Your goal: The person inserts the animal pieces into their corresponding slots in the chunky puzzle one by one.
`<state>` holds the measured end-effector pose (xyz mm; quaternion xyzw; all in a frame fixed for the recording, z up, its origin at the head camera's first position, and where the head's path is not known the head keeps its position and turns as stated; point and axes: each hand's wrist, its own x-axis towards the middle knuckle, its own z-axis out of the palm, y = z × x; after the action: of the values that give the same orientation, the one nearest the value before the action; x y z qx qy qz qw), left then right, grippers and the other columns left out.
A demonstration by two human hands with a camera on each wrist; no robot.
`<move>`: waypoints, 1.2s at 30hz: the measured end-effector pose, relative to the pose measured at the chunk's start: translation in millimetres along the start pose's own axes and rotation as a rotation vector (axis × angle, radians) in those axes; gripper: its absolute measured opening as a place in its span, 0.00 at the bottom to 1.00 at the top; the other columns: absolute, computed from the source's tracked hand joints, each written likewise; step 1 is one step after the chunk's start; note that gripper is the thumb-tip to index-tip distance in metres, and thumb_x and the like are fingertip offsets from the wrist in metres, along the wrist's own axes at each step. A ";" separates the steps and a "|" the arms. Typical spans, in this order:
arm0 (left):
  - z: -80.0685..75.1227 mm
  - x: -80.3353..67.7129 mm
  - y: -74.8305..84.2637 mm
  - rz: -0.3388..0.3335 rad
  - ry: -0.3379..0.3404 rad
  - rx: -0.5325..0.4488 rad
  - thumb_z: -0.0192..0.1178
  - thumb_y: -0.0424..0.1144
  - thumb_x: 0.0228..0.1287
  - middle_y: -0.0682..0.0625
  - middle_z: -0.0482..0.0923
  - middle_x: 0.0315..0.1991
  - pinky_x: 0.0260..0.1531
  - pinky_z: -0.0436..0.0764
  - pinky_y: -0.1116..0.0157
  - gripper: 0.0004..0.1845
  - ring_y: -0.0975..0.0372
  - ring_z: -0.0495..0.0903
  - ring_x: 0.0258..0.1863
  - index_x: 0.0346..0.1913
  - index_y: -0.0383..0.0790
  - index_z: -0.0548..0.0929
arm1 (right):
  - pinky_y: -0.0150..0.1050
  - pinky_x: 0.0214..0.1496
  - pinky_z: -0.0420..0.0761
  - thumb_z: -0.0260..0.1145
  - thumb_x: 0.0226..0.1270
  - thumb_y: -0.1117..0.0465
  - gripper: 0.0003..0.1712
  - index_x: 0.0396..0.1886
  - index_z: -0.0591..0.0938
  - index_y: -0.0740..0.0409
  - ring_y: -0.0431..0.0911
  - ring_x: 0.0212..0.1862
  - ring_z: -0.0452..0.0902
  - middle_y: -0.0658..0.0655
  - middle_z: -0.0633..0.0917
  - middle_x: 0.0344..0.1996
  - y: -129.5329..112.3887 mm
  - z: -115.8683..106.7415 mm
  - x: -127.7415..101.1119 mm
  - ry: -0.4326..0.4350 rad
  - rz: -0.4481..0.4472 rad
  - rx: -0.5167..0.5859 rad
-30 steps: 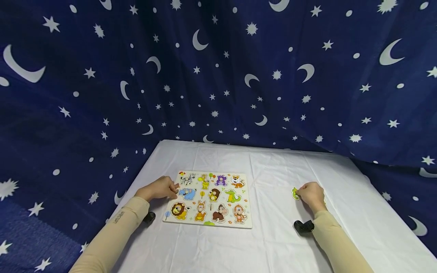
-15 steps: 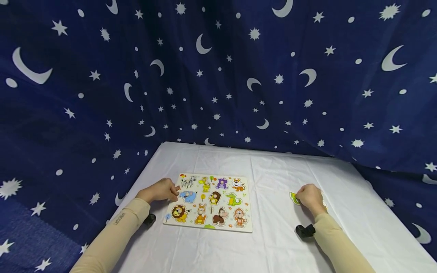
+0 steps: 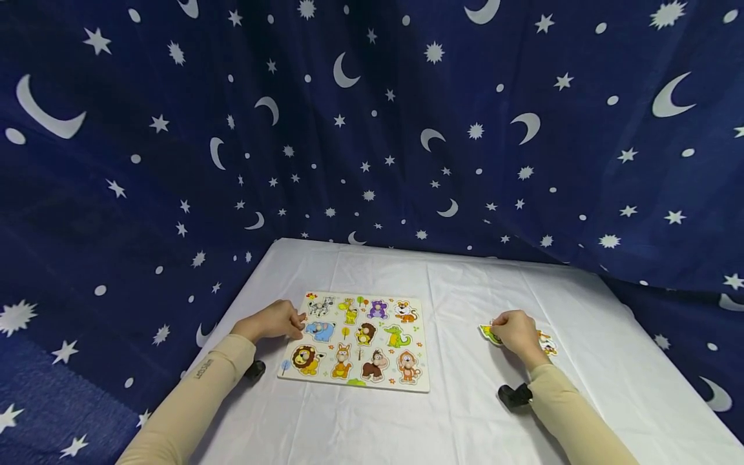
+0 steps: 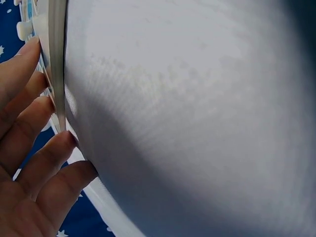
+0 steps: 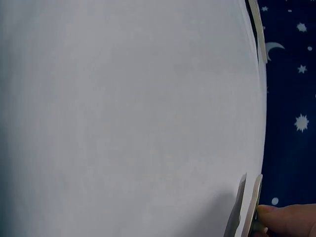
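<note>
Two hands are at work on a white-covered worktop (image 3: 465, 284) backed by a dark blue star-and-moon curtain (image 3: 372, 129). A left hand (image 3: 273, 321) rests at the left edge of an animal puzzle board (image 3: 357, 339), which lies left of the worktop's middle; its fingers (image 4: 34, 123) are nearly straight and touch the board's side, a loose grip that closes on nothing. Twelve or so animal pieces sit in the board, among them a lion (image 3: 305, 359) at the near left corner and a green crocodile (image 3: 397, 336) toward the right side.

A right hand (image 3: 514, 330) lies well apart from the board, toward the right edge of the worktop. Its curled fingers pinch a green puzzle piece (image 3: 489, 333), which pokes out on the hand's left, low over the cloth; whether it touches the cloth cannot be told. Another loose piece (image 3: 547, 343) lies flat just on the other side of that hand. Both forearms wear beige sleeves (image 3: 192, 394), each with a small black camera under the wrist.
</note>
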<state>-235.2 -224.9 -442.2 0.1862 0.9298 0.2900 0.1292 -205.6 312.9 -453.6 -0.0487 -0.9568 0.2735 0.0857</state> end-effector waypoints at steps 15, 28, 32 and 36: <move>1.3 -4.1 5.0 -0.022 0.007 -0.020 0.76 0.28 0.48 0.38 0.87 0.47 0.56 0.81 0.55 0.05 0.47 0.81 0.59 0.30 0.36 0.91 | 0.36 0.31 0.73 0.73 0.54 0.66 0.03 0.28 0.88 0.63 0.44 0.28 0.77 0.56 0.88 0.24 -14.1 13.8 -6.0 -0.040 -0.032 0.074; -0.6 -4.8 7.5 0.005 -0.006 -0.026 0.75 0.29 0.50 0.36 0.86 0.50 0.63 0.76 0.50 0.05 0.44 0.78 0.63 0.32 0.34 0.91 | 0.33 0.31 0.73 0.75 0.52 0.68 0.03 0.27 0.89 0.64 0.40 0.27 0.76 0.55 0.88 0.23 -28.7 21.8 -9.0 -0.051 -0.103 0.130; -0.4 -3.7 6.0 0.008 0.000 -0.005 0.75 0.29 0.49 0.37 0.87 0.48 0.60 0.79 0.52 0.05 0.45 0.79 0.62 0.32 0.35 0.91 | 0.32 0.31 0.74 0.74 0.52 0.69 0.03 0.27 0.89 0.64 0.39 0.27 0.77 0.56 0.89 0.24 -31.4 23.6 -9.7 -0.062 -0.109 0.145; 0.3 -2.5 3.7 0.006 0.006 0.003 0.76 0.30 0.48 0.40 0.88 0.44 0.56 0.81 0.54 0.05 0.47 0.82 0.58 0.31 0.37 0.91 | 0.31 0.31 0.75 0.74 0.52 0.69 0.03 0.27 0.89 0.64 0.39 0.28 0.77 0.55 0.89 0.24 -34.5 26.2 -10.5 -0.074 -0.114 0.162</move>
<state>-231.9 -223.0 -439.9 0.1883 0.9301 0.2894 0.1251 -202.0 268.8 -458.6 0.0233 -0.9353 0.3462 0.0693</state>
